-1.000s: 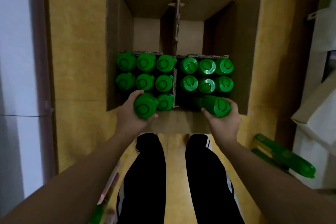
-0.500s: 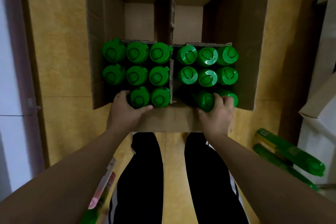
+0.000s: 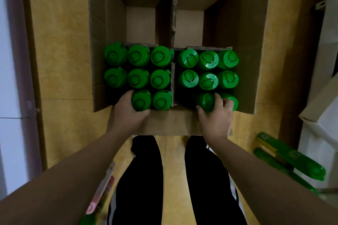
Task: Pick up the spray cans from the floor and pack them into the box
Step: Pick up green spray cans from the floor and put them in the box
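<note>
Fingers [image 3: 126,97] of my left hand [image 3: 128,115] wrap the cap of a green spray can [image 3: 141,100] in the near row of the cardboard box's [image 3: 97,42] left compartment. My right hand [image 3: 215,120] is clamped over a second spray can [image 3: 205,101], which seems not quite upright, in the near row right of the divider [image 3: 172,78]. I'd press each straight down until its cap sits level with its neighbours, keeping the dark gap beside each free for the loose cans [image 3: 292,159] on the floor to my right.
</note>
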Available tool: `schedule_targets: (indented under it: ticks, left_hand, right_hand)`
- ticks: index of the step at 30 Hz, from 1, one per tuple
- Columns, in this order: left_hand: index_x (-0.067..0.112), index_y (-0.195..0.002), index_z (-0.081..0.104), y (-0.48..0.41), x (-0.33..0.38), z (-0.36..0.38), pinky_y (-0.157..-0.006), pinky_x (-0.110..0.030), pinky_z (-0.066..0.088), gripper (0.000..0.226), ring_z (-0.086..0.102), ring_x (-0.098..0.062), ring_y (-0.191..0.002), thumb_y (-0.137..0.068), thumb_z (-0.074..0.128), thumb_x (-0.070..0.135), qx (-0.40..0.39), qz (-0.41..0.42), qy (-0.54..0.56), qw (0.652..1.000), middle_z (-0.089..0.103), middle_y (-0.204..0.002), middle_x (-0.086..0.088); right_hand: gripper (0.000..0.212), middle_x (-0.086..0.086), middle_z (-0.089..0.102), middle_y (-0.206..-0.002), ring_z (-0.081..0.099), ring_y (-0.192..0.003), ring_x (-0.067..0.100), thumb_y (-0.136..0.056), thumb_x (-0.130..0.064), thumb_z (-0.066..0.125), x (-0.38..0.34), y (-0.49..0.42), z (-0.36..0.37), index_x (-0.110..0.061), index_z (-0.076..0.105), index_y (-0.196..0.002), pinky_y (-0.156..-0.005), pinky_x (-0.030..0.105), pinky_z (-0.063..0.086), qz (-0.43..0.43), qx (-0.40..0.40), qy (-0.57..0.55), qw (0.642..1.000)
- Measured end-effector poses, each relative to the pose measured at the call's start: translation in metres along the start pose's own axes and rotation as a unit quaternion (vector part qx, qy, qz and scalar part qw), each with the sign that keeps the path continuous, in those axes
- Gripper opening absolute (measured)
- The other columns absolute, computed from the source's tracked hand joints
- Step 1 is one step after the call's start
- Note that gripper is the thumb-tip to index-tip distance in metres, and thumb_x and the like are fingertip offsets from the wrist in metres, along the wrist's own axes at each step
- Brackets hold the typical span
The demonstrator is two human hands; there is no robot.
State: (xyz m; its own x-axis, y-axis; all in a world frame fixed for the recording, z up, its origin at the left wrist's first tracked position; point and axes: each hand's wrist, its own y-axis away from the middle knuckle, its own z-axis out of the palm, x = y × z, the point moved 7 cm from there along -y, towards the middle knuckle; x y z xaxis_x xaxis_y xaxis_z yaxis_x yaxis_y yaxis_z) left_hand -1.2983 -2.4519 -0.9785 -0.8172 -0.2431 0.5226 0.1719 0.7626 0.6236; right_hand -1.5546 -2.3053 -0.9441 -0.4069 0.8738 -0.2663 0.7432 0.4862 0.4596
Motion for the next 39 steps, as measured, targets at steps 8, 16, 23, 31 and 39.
schedule_targets:
  ticks: [8,16,23,31,39]
  left_hand:
    - [0.022,-0.141,0.048,-0.002,-0.001,0.002,-0.098,-0.031,0.043,0.087,0.054,-0.018,-0.121,-0.066,0.091,0.016,-0.024,-0.058,0.042,0.997,0.058,-0.13,0.003]
    - [0.018,-0.146,0.042,0.008,0.014,-0.002,-0.097,-0.034,0.043,0.091,0.051,-0.027,-0.127,-0.069,0.09,0.012,-0.049,-0.126,0.076,0.988,0.055,-0.136,-0.004]
    - [0.02,-0.155,0.032,0.037,0.071,-0.04,-0.112,-0.045,0.037,0.087,0.038,-0.031,-0.14,-0.083,0.081,0.029,-0.06,-0.137,0.086,0.985,0.038,-0.155,-0.006]
    - [0.023,-0.152,0.041,0.094,0.243,-0.164,-0.113,-0.042,0.036,0.075,0.039,-0.029,-0.141,-0.087,0.076,0.035,-0.014,0.007,0.014,1.0,0.041,-0.156,-0.004]
    - [0.021,-0.153,0.04,0.216,0.475,-0.332,-0.117,-0.037,0.03,0.079,0.033,-0.023,-0.146,-0.086,0.074,0.045,0.077,0.203,-0.113,0.97,0.036,-0.159,-0.004]
  right_hand:
    - [0.074,0.014,0.046,-0.132,0.054,-0.115,0.033,-0.083,-0.035,0.079,0.003,0.002,0.001,-0.013,0.047,-0.146,-0.099,0.041,0.046,-0.007,-0.018,-0.008,1.0]
    - [0.072,0.013,0.042,-0.137,0.054,-0.118,0.033,-0.083,-0.028,0.079,-0.008,-0.003,-0.018,-0.016,0.045,-0.146,-0.1,0.039,0.045,-0.01,-0.04,-0.029,0.999]
    - [0.074,0.012,0.056,-0.134,0.056,-0.121,0.03,-0.085,-0.044,0.076,-0.044,0.002,-0.059,-0.017,0.048,-0.147,-0.096,0.035,0.046,-0.05,-0.119,-0.016,0.991]
    - [0.079,0.015,0.048,-0.146,0.05,-0.131,0.034,-0.087,-0.055,0.07,-0.142,0.026,-0.201,-0.025,0.04,-0.153,-0.108,0.041,0.045,-0.147,-0.16,0.0,0.976]
    - [0.082,0.007,0.047,-0.15,0.046,-0.135,0.029,-0.083,-0.063,0.069,-0.264,0.063,-0.482,-0.035,0.036,-0.153,-0.107,0.047,0.047,-0.242,-0.016,-0.038,0.969]
